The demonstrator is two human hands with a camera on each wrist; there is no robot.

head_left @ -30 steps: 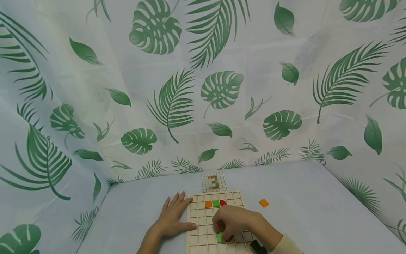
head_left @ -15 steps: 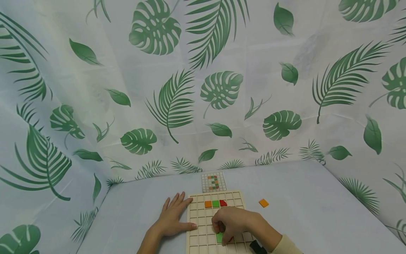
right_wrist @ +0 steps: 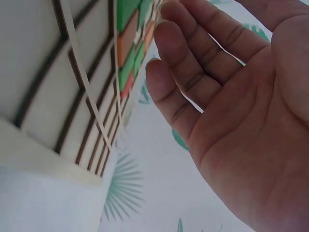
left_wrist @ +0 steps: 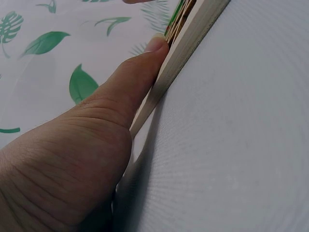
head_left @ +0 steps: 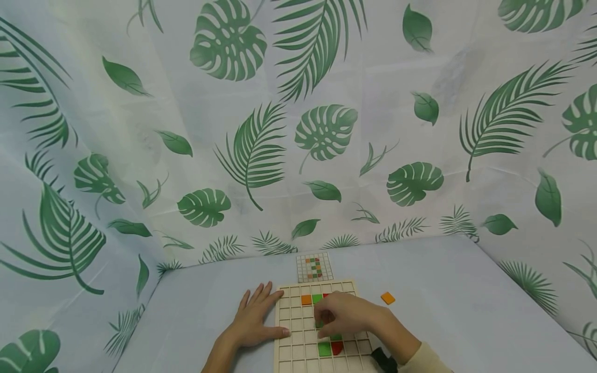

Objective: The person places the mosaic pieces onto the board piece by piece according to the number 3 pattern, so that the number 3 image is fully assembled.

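Observation:
My left hand [head_left: 254, 318] lies with spread fingers along the left side of the wooden grid board [head_left: 296, 357]. Its thumb [left_wrist: 130, 79] rests on the board's edge in the left wrist view. Over the middle of the board is my right hand [head_left: 347, 316], fingers bent loosely, with no tile showing against the palm in the right wrist view. A green tile [head_left: 324, 349] and a red rounded tile [head_left: 337, 348] sit side by side below it. Near the top are an orange tile [head_left: 306, 300] and another green tile [head_left: 317, 298]. The hand partly covers a red piece and other green tiles.
A small pattern card [head_left: 303, 269] with a coloured grid lies just beyond the board. One loose orange tile [head_left: 388, 298] is on the pale tabletop [head_left: 438, 290], right of the board. Leaf-printed cloth [head_left: 280, 171] hangs behind and at both sides.
My right hand has risen off the lower green and red tiles and shifted up the board, uncovering them and overlapping the upper red piece. The left hand stays put.

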